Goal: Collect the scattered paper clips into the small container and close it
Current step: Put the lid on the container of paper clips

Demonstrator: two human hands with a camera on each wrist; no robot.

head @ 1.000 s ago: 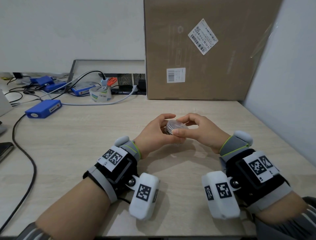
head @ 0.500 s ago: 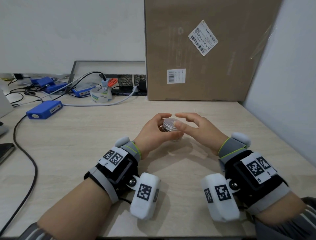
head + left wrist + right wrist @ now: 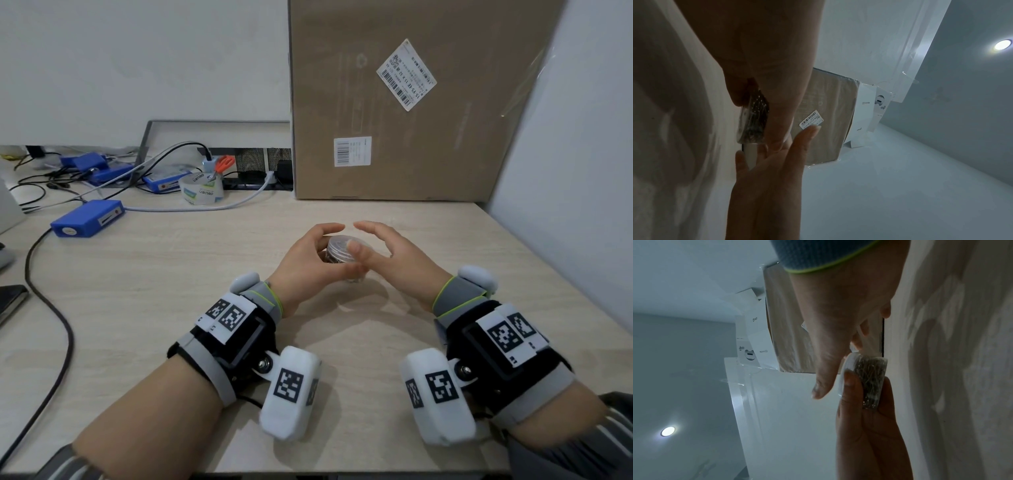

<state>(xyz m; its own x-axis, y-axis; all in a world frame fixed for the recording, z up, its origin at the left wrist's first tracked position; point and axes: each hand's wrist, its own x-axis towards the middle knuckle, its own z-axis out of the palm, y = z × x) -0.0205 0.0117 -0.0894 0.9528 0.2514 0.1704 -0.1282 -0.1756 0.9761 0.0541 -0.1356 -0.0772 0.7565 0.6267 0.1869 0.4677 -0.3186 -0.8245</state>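
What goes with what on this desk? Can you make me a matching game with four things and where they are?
Things:
1. clear container of paper clips
2. cardboard box
3. roll of tape
4. blue box

Places:
A. stands upright at the back of the desk, on the right
B. lies at the far left, with a cable running to it
C. held in the left hand, lid on
D. sits at the back, in front of the orange-handled scissors

Pairs: 1-C, 2-A, 3-D, 4-B
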